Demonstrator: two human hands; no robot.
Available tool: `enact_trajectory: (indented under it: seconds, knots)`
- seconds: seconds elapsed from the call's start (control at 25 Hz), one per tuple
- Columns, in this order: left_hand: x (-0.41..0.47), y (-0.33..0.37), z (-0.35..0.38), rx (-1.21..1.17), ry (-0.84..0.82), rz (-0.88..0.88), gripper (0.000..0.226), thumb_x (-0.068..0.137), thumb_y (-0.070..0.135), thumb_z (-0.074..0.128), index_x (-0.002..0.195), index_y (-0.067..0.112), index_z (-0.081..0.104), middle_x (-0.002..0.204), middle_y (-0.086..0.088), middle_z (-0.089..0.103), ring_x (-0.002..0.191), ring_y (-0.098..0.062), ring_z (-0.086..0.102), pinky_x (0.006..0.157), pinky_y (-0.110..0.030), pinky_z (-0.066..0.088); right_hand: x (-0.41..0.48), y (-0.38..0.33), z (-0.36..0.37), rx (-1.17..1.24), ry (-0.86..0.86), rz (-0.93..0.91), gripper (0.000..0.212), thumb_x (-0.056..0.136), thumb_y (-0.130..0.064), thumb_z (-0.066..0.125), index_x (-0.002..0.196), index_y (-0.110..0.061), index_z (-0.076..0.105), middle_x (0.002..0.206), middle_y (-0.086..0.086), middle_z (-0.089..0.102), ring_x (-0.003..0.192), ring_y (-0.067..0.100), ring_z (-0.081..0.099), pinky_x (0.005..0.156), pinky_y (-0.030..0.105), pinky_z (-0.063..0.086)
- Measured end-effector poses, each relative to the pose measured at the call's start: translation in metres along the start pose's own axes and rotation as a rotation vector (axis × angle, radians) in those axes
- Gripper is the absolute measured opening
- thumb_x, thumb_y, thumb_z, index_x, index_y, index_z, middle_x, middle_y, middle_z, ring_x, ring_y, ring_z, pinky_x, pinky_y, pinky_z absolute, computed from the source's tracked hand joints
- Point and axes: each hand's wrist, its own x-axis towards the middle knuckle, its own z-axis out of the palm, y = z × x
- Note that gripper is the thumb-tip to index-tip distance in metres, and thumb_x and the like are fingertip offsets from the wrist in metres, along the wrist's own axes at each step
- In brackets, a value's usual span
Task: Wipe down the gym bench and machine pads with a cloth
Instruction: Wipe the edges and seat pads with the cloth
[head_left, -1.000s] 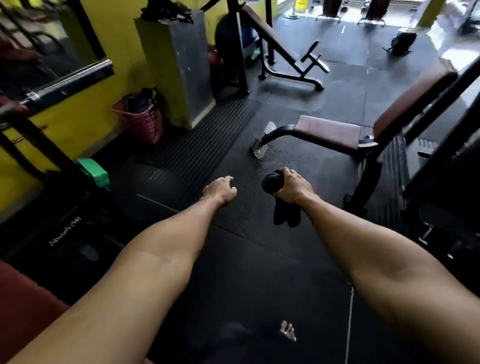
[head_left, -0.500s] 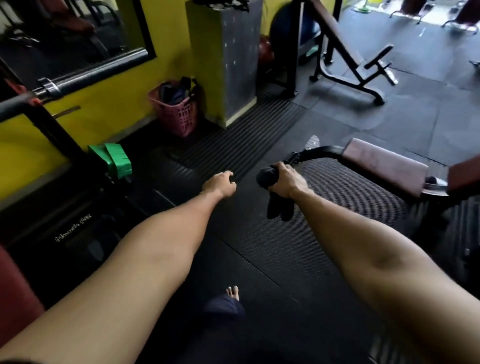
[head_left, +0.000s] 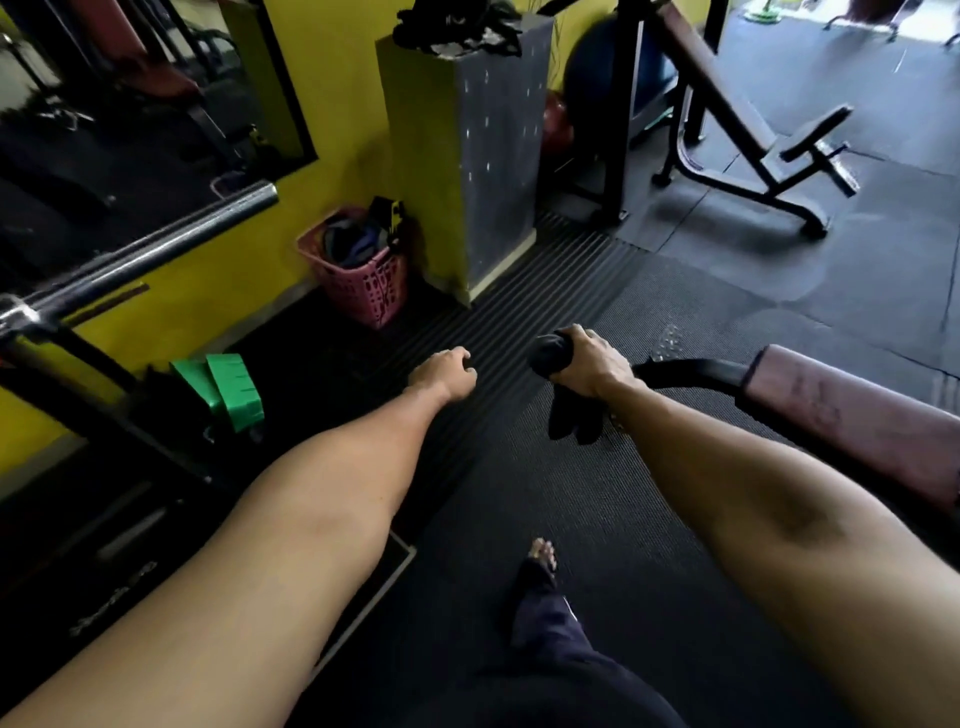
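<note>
Fingers (head_left: 575, 336) of right hand (head_left: 595, 366) around cloth (head_left: 571, 422)

Black cloth (head_left: 569, 421) in right hand (head_left: 592, 364)

Blk rubber floor (head_left: 571, 493), pink basket (head_left: 358, 278), gym bench (head_left: 857, 421)

Daylight pours in from the far right, beyond the incline bench (head_left: 722, 88), and leaves a pale sheen on the rubber floor (head_left: 883, 234) there. Nearer the yellow wall (head_left: 343, 104) the room is dim, and the mirror (head_left: 130, 114) is almost black. A bright streak of glare runs along the barbell (head_left: 156, 252). The black cloth (head_left: 574, 421) is a shape without detail. The whole view is soft and slightly smeared, and straight lines bend toward the edges.
</note>
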Motion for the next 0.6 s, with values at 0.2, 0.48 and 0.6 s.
enact_trajectory:
  seconds: [0.2,0.48,0.6]
  knots:
    - [0.121,0.043,-0.045,-0.001,0.003,-0.013,0.047,0.099,0.037,0.045,0.144,0.026,0.047,0.146,-0.005,0.051,0.128,-0.029,0.052,0.098,-0.039,0.045,0.133,0.015,-0.042,0.005,-0.042,-0.008,0.071,0.079,-0.042,0.079,0.14,-0.028,0.046,0.135,0.002,0.055,0.124,0.029,0.057,0.099,0.045,0.049]
    - [0.29,0.109,-0.093,-0.031,-0.001,0.027,0.047,0.1,0.035,0.046,0.145,0.025,0.046,0.146,-0.006,0.051,0.128,-0.03,0.052,0.097,-0.039,0.046,0.29,0.032,-0.102,0.022,-0.001,0.027,0.074,0.079,-0.038,0.08,0.143,-0.028,0.045,0.136,0.003,0.055,0.124,0.029,0.056,0.101,0.045,0.049]
    - [0.369,0.134,-0.103,0.003,-0.036,0.083,0.047,0.097,0.036,0.046,0.143,0.026,0.047,0.145,-0.004,0.054,0.127,-0.029,0.053,0.1,-0.04,0.047,0.353,0.053,-0.115,0.034,0.023,0.071,0.071,0.079,-0.038,0.079,0.141,-0.028,0.046,0.135,0.003,0.056,0.124,0.028,0.057,0.099,0.043,0.048]
